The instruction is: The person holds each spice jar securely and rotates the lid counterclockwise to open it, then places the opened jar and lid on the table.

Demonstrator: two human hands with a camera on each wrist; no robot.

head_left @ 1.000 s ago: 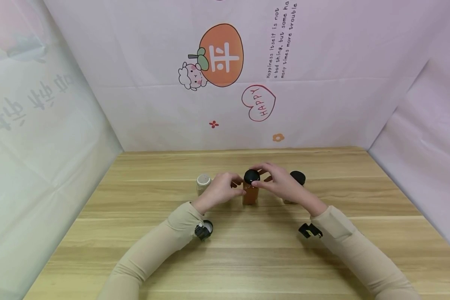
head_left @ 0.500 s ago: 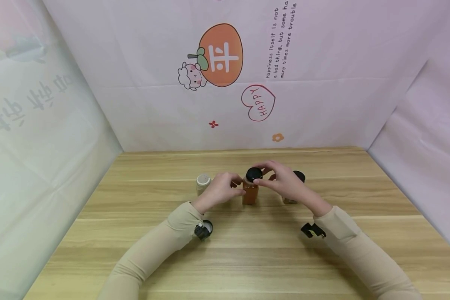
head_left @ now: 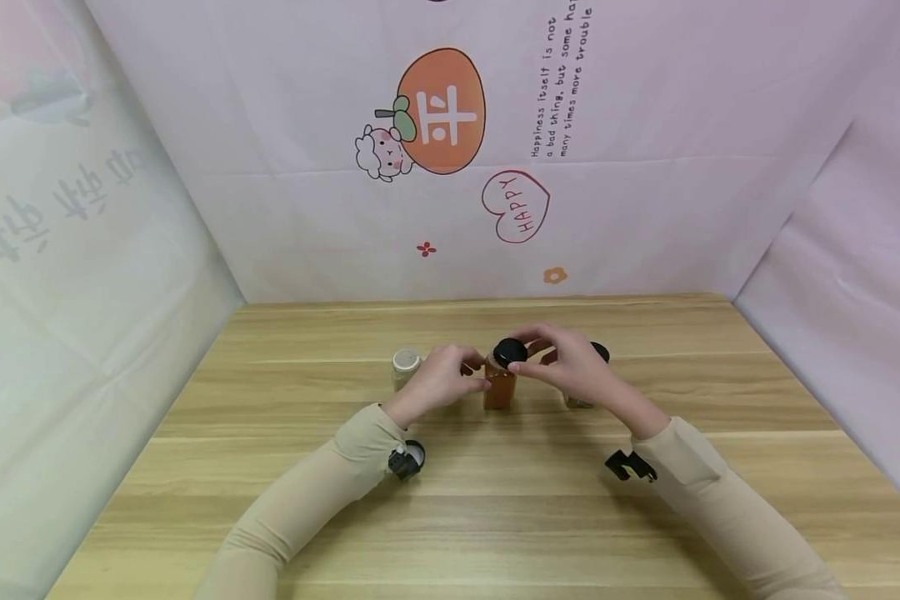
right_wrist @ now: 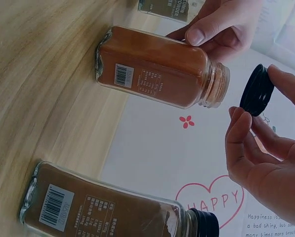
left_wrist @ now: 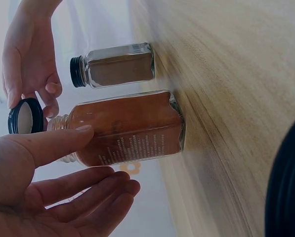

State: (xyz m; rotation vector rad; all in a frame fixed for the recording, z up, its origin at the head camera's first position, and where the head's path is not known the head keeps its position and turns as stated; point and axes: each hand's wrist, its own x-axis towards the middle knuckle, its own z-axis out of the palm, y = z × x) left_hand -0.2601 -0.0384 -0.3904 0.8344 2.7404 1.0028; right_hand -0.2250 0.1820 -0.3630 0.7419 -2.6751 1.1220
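Observation:
A square glass spice jar [head_left: 499, 390] of reddish-brown powder stands upright on the table, its threaded neck [right_wrist: 217, 85] uncovered in the right wrist view. My left hand [head_left: 442, 377] steadies it from the left, thumb on one side and fingers on the other. Between thumb and fingertips my right hand [head_left: 573, 362] pinches a black lid [right_wrist: 257, 90]. This lid is tilted and apart from the neck, and its pale inside [left_wrist: 25, 118] shows in the left wrist view. Beyond the right hand, a second jar [left_wrist: 120, 69] of duller brown powder has its black lid on.
Left of the left hand stands a jar with a whitish top [head_left: 407, 360], partly hidden by that hand. Another black lid [head_left: 416, 453] lies on the wooden table [head_left: 495, 517], next to the left wrist camera. Printed cloth walls [head_left: 307, 233] enclose the back and sides.
My right hand has lifted the black lid off the jar's neck and shifted it slightly right, tilting it. The left hand and the jar have stayed in place.

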